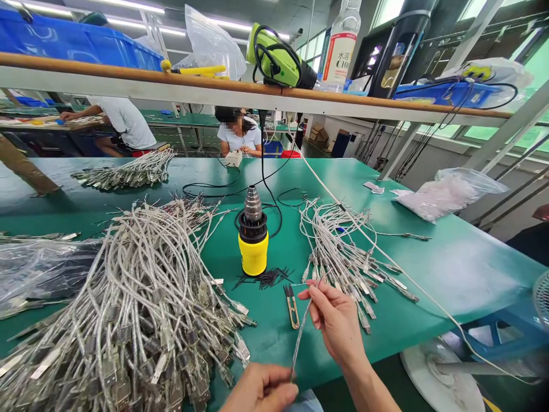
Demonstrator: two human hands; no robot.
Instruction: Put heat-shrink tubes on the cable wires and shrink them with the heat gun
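Pinching a thin braided cable [301,337] between both hands - right hand [334,320] gripping it up top, left hand [259,390] closed round the lower end - with thread snips [291,306] just beside on the green worktop [450,274], a yellow heat gun [253,243] upright beyond, USB cables [128,320] heaped left.
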